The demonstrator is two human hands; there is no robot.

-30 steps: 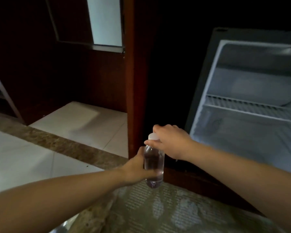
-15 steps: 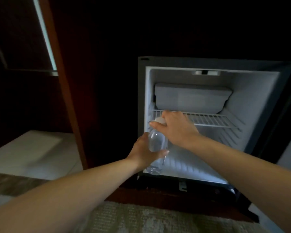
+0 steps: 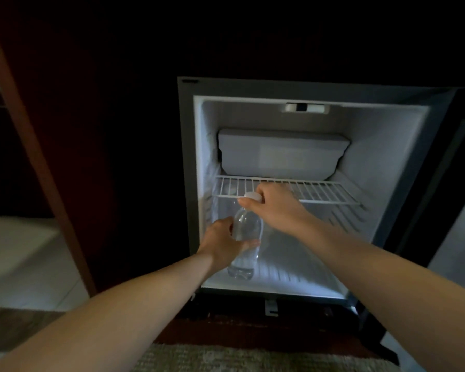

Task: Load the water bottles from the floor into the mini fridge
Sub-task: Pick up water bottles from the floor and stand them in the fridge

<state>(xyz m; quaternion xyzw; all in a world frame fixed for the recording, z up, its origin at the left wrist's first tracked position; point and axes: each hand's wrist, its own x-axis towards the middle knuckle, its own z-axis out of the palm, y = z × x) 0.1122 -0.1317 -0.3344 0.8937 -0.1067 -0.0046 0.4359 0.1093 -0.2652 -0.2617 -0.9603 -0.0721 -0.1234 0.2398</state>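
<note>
A clear water bottle with a white cap is upright at the lower left of the open mini fridge. Its base is just above or on the fridge floor; I cannot tell which. My left hand grips the bottle's body from the left. My right hand holds the cap end from above, fingers curled round it. A white wire shelf spans the fridge at the height of the cap, with a closed white freezer box above it.
The fridge sits in a dark wooden cabinet with a reddish post at the left. Its open door stands at the right edge. Pale floor tiles lie at the left and a patterned rug is in front.
Both hands have carried the bottle from over the rug to the right and into the fridge's lower left. The view has swung right onto the fridge.
</note>
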